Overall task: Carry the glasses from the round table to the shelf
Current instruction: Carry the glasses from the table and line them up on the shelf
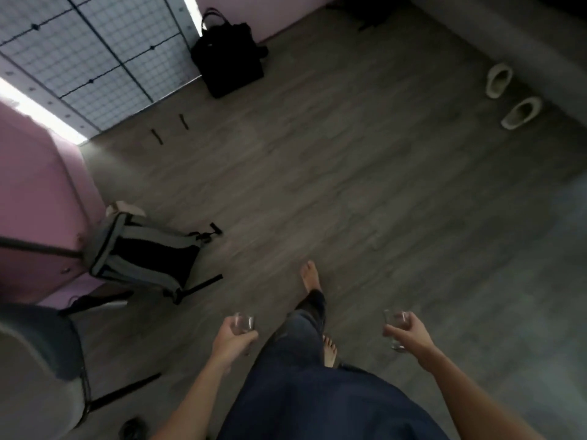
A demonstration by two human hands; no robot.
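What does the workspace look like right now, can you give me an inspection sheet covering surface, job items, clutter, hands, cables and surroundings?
Surface: grey wood-look floor; no round table or shelf clearly identifiable.
Job's things: left glass and right glass, both clear, both carried above the floor.
Clutter: grey backpack by the pink wall, black bag farther ahead, pale slippers at far right.
Hands: left hand closed on the left glass; right hand closed on the right glass.
Cables: nothing seen; only loose backpack straps.
Surroundings: pink wall, wire grid panel, chair at lower left; bare feet mid-stride.
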